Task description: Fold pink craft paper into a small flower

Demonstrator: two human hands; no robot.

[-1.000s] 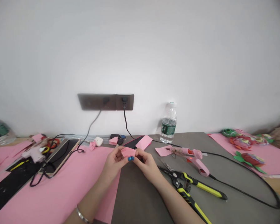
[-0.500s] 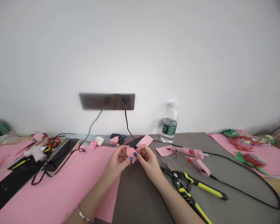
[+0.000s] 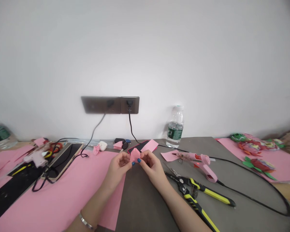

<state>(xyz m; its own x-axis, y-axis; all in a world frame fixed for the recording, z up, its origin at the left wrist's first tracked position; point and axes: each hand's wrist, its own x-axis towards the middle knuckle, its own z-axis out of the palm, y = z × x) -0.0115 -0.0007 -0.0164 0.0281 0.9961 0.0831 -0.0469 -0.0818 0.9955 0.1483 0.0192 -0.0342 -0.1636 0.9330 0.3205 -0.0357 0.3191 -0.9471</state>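
Note:
Between both hands is a small piece of pink paper (image 3: 135, 154), creased and curved into a petal-like shape. My left hand (image 3: 119, 163) pinches its left lower edge with thumb and fingers. On the other side my right hand (image 3: 150, 162) grips it the same way, the two thumbs nearly meeting at the bottom. Behind the hands a dark phone with a pink edge (image 3: 134, 148) lies partly under a loose pink paper slip (image 3: 149, 145). Another pink slip (image 3: 169, 156) rests right of my right hand, under the nozzle of a pink glue gun (image 3: 198, 158).
Yellow-and-black pliers (image 3: 195, 190) lie right of my right forearm. A water bottle (image 3: 175, 127) stands by the wall. Large pink paper (image 3: 70, 196) covers the left side, near a phone (image 3: 65, 159) and cables. Paper flowers (image 3: 262, 165) lie at far right.
The paper between my hands has gone from a flatter, folded look to a raised, curved petal shape, and the thumbs have moved to its lower edge. Other things stay put.

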